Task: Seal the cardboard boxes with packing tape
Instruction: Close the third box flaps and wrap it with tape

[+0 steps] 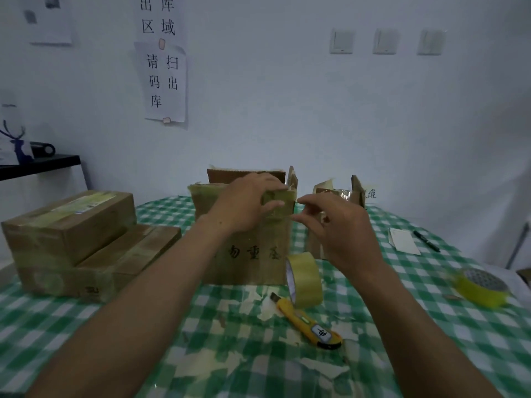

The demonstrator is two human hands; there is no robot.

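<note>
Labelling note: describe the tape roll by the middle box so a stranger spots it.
On the green-checked table, find the middle cardboard box with black characters. The tape roll stands on edge at its front right corner, beside a yellow utility knife; the other roll lies flat.

We record a green-and-white checked tablecloth (402, 326) across the lower frame, a black pen (426, 241) just beside a white card (403, 241) at right, a pinned paper notice (165, 81) upper left of centre, three wall switches (386, 41) upper right, and a black shelf (40, 165) at far left.
</note>
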